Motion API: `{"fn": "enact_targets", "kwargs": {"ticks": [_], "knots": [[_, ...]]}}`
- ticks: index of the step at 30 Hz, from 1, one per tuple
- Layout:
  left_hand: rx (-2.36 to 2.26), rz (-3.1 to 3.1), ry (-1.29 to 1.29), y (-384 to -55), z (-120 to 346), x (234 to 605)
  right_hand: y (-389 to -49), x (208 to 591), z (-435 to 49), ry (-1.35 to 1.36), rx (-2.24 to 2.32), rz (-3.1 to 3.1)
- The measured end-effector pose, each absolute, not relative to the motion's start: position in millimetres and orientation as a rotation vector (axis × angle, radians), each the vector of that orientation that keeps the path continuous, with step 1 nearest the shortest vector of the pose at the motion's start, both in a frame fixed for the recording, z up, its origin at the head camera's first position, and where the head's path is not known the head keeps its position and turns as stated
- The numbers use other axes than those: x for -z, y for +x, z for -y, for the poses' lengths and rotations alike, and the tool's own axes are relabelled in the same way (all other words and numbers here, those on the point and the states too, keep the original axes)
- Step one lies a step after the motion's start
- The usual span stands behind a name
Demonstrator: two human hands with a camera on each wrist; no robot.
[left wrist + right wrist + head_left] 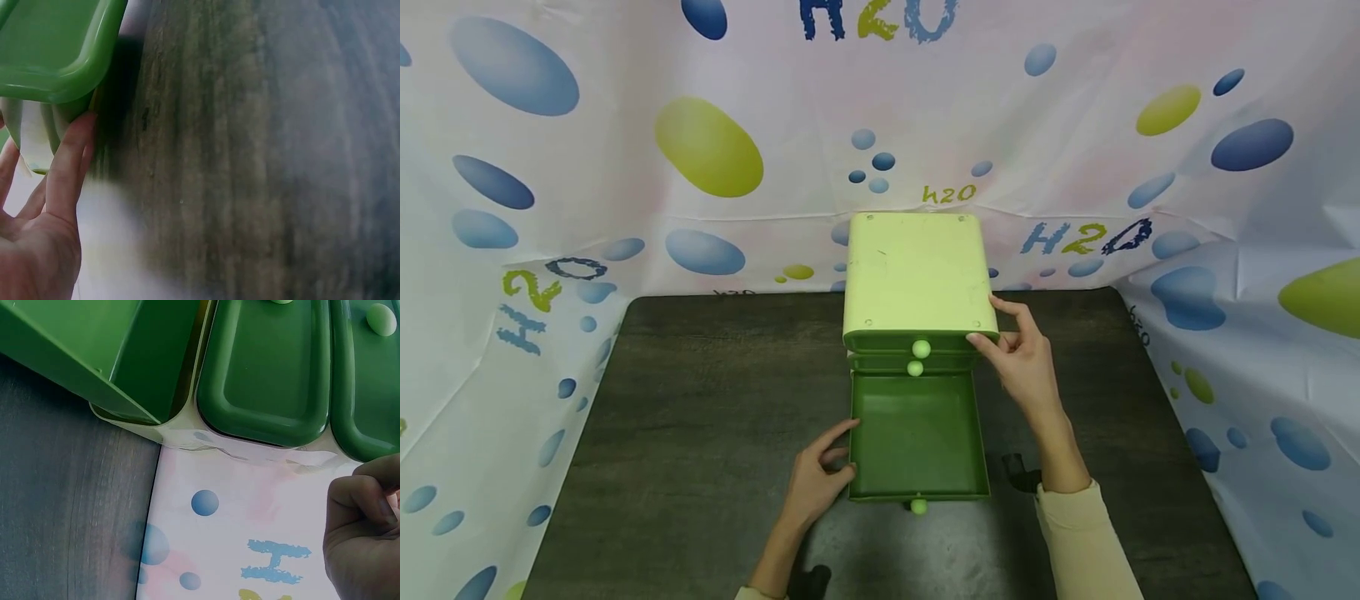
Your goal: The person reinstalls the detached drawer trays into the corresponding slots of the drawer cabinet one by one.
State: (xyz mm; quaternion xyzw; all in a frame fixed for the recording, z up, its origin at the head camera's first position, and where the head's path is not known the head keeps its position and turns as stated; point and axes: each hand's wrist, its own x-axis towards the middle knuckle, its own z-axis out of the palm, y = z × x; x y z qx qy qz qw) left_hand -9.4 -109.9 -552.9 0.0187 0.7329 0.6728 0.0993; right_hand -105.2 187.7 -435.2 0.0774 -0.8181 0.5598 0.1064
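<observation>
A small light-green drawer cabinet has three dark-green drawers with round knobs. Its bottom drawer is pulled far out, with the bare floor showing; the two above look closed. My left hand is at the left wall of that drawer, fingertips against its side. In the left wrist view, the fingers stretch up beside a green drawer front. At the cabinet's upper right front corner, my right hand grips with thumb in front and fingers along the side. The right wrist view shows its fingers curled.
The cabinet stands at the back of a dark wood-look table. Close behind and on both sides hangs a white backdrop printed with blue and green ovals and lettering. Dark wrist-camera parts sit by the right wrist.
</observation>
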Motion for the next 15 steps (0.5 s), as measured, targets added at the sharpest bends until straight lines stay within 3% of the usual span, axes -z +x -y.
{"fn": "enact_targets", "kwargs": {"ticks": [15], "knots": [[-1.973, -2.196, 0.035, -11.7, 108.1, 548.5, -104.7, 431.7, -186.7, 0.209, -1.642, 2.437]]}}
